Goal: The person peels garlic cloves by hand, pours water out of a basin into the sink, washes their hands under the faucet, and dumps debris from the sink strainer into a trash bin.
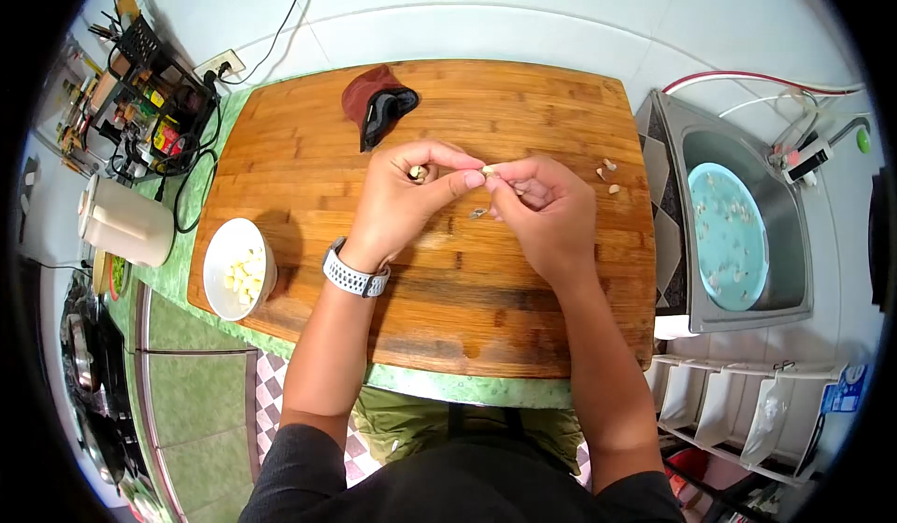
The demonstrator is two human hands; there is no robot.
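Observation:
My left hand (402,196) and my right hand (556,210) meet over the middle of the wooden board (318,271). Between their pinched fingertips is a small pale garlic clove (489,171). Another clove (418,173) shows tucked in the curled fingers of my left hand. The other fingers of my right hand are folded in, and what may lie behind them is hidden. Just below the hands lies a small greyish scrap (477,213), too small to name. To the left, a white bowl (217,285) holds several peeled cloves (245,275).
A dark red and black cloth item (374,102) lies at the board's back. Bits of garlic (607,170) lie at its right. Beyond is a sink (794,271) with a blue basin (729,243). At left stand a lidded container (126,219) and a rack (154,84) with cables.

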